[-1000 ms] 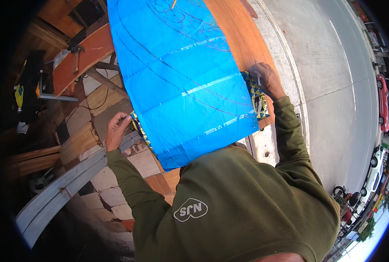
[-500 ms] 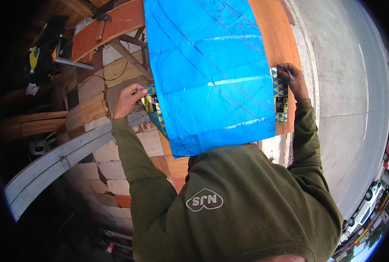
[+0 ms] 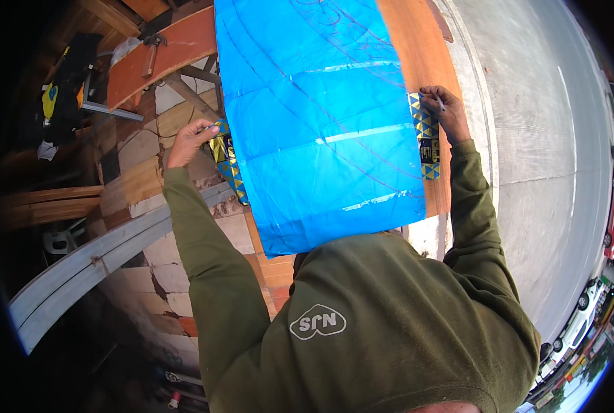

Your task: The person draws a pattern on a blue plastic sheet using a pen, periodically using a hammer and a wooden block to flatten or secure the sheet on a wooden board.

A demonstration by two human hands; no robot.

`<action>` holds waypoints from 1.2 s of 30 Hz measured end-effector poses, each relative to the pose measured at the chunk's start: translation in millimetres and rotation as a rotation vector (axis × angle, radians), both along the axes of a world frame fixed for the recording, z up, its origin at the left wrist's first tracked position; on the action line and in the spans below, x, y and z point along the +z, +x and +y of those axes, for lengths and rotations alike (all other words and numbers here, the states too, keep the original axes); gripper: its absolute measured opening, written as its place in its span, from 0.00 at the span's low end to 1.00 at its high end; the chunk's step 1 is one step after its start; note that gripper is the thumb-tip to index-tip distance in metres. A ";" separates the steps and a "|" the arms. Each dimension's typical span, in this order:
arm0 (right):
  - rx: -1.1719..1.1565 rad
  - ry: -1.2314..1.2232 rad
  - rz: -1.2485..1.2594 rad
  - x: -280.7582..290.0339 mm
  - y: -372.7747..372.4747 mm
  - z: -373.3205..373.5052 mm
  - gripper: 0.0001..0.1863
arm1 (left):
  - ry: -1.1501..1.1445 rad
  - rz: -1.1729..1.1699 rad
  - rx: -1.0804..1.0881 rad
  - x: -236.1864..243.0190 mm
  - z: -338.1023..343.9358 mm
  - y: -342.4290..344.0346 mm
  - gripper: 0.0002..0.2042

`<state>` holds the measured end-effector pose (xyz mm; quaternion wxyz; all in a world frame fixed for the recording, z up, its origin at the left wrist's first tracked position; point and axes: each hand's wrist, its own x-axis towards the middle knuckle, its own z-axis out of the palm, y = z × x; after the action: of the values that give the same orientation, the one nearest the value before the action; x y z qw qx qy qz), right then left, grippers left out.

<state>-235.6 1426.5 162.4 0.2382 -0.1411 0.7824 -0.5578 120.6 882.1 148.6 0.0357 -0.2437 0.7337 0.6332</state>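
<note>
A large blue plastic sheet [image 3: 307, 199], creased and marked with curving dark lines, lies over a brown wooden board. From beneath its two sides stick out ends of a blue and yellow triangle-patterned sheet [image 3: 429, 149]. My left hand [image 3: 188, 143] is closed, pinching the patterned sheet's edge between thumb and fingers at the left. At the right, my right hand [image 3: 449, 117] is closed around a slim pale pen-like stick [image 3: 440, 103], its fingers touching the patterned end. The middle of the patterned sheet is hidden under the blue one.
The wooden board [image 3: 427, 48] shows along the right. A hammer [image 3: 153, 54] rests on a red-brown bench [image 3: 176, 47] at the far left. Grey metal bars [image 3: 100, 258] cross the patchy tiled floor. Beyond the curb at right runs a road [image 3: 541, 138] with vehicles.
Both hands and the patterned ends have shifted slightly farther away along the blue sheet. The whole view has shifted a little. Both hands keep their hold.
</note>
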 end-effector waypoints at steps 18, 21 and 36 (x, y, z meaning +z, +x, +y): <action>-0.020 -0.039 0.060 -13.3 -38.6 -18.7 0.12 | -0.154 0.054 0.007 -1.2 -31.6 -44.4 0.11; -0.039 -0.043 0.067 -9.5 -40.7 -26.3 0.12 | -0.123 0.051 0.015 -1.6 -35.7 -53.7 0.10; -0.056 0.034 0.178 -13.4 -78.6 -55.6 0.14 | -0.185 0.067 0.036 -8.5 -69.4 -79.1 0.11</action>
<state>-314.1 1370.8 149.0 0.1542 -0.1642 0.8136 -0.5360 41.5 812.7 140.1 -0.0227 -0.2378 0.7853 0.5712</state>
